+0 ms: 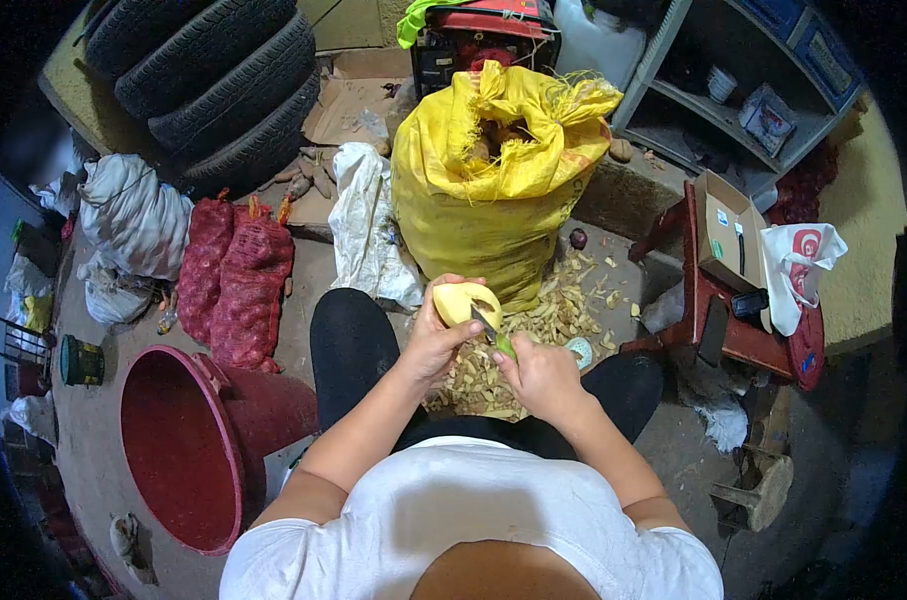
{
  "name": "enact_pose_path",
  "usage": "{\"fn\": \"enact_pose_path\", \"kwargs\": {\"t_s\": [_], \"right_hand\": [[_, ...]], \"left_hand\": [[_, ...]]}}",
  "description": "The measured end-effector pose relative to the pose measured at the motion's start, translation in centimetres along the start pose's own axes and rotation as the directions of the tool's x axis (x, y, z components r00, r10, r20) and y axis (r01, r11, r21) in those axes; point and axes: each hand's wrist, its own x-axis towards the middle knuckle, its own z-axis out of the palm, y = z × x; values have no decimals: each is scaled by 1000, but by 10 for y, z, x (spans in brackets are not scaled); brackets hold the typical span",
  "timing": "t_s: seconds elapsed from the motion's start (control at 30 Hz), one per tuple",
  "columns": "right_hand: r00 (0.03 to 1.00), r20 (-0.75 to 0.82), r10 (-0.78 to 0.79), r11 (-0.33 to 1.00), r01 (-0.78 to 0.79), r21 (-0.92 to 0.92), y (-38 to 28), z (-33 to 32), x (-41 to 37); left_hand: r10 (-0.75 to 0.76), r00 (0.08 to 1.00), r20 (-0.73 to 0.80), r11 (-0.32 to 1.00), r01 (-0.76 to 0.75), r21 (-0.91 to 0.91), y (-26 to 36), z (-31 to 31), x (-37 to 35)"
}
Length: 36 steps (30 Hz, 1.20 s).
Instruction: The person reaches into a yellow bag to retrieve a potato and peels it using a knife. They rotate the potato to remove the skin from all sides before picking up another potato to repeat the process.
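My left hand (pixel 437 338) is wrapped round a pale yellow peeled potato (pixel 460 301), near the middle of the view. My right hand (pixel 544 378) grips a small knife by its green handle (pixel 505 346). The knife's dark blade (pixel 483 322) rests against the potato's lower right side, where a brownish patch shows. Beneath both hands, many peelings (pixel 479 382) are spread over the floor between my knees. Just beyond the hands stands a big yellow sack (pixel 484 225) with an open top; its contents are dark and hard to make out.
A large red tub (pixel 179 450) lies tilted at the left, below red mesh sacks (pixel 236 285). Stacked tires (pixel 209 90) stand at the back left. On the right are a red table (pixel 739 335) holding a cardboard box (pixel 726 235), and a grey shelf (pixel 714 110).
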Motion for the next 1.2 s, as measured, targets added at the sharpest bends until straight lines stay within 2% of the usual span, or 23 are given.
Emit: {"fn": "enact_pose_path", "kwargs": {"t_s": [0.07, 0.13, 0.33, 0.37, 0.43, 0.6, 0.7, 0.77, 0.83, 0.87, 0.93, 1.03, 1.07, 1.13, 1.17, 1.2], "right_hand": [[999, 41, -3, 1000, 3, -5, 0, -6, 1], [997, 81, -5, 1000, 6, -8, 0, -9, 0], [997, 73, -21, 999, 25, -49, 1, -8, -1], [996, 85, -14, 999, 18, -44, 1, -8, -2], [995, 95, -7, 999, 11, -38, 1, -9, -2], [983, 183, -19, 995, 1, 97, 10, -7, -5], [981, 194, -23, 984, -13, 179, 15, -2, -7], [984, 177, -14, 986, -16, 166, 16, 4, -7], [987, 158, -6, 988, -19, 154, 17, 10, -7], [987, 162, 2, 990, -25, 140, 18, 13, -7], [986, 167, 11, 991, -32, 126, 17, 14, -7], [982, 187, 6, 996, -23, 88, 13, 12, -8], [973, 223, 67, 996, -79, 47, 11, 13, -6], [960, 251, 128, 991, -132, 2, 12, 15, -5], [955, 261, 141, 985, -160, 55, 15, 20, -6], [950, 274, 153, 976, -188, 109, 18, 25, -6]], "left_hand": [[22, 999, 29, 998, -24, 63, 2, -4, 2], [20, 992, 121, 985, -40, 168, 6, -8, 4], [13, 990, 139, 960, -51, 276, 12, -6, 2], [13, 990, 141, 960, -52, 277, 13, -7, 2], [-100, 983, 157, 954, 50, 294, 18, -8, 2], [-164, 964, 208, 964, 113, 239, 19, -12, 5], [-212, 948, 238, 966, 166, 198, 23, -10, 6], [-221, 942, 251, 967, 177, 183, 21, -10, 7], [-129, 966, 225, 952, 57, 302, 17, -9, 7], [-130, 965, 227, 951, 57, 303, 18, -10, 7], [-258, 949, 180, 931, 194, 310, 24, -9, 5], [-306, 939, 156, 897, 230, 378, 22, -16, 7], [-308, 938, 158, 896, 231, 379, 16, -17, 7], [-170, 985, 13, 822, 135, 554, 7, -14, 7], [-169, 985, 15, 823, 133, 553, 7, -16, 9], [-273, 962, 9, 848, 236, 475, 12, -16, 9]]}}
